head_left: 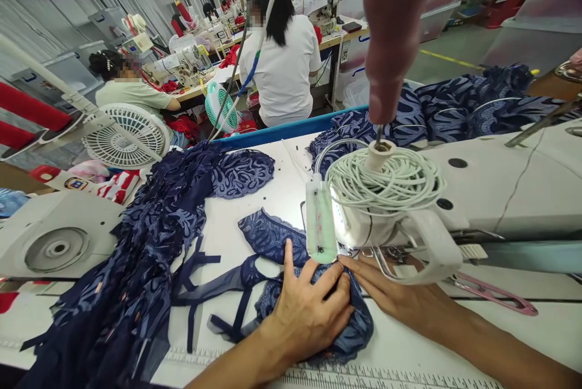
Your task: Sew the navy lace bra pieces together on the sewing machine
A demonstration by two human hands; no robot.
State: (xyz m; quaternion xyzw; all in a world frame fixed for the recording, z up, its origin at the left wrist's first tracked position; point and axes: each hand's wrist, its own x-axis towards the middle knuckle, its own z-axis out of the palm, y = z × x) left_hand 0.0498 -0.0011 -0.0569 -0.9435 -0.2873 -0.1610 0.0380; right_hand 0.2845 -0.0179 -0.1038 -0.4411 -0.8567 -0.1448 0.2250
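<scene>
A navy lace bra piece (273, 237) lies on the white sewing machine bed, with thin straps trailing off to its left. My left hand (313, 304) rests on the lace, palm down, its fingers spread and pressing the cloth. Close beside it, my right hand (391, 283) reaches in under the sewing machine head (364, 225) with its fingers stretched out, touching the fabric's right edge. The needle area is hidden behind a pale green guard (321, 219), and part of my right hand is hidden by the machine.
A heap of navy lace pieces (150, 237) lies on the left. Bundled lace (445, 107) lines the back right. Pale cord (386, 180) is coiled on the machine head. Pink thread snips (500, 295) lie at right. A fan (125, 134) and co-workers (284, 68) are beyond.
</scene>
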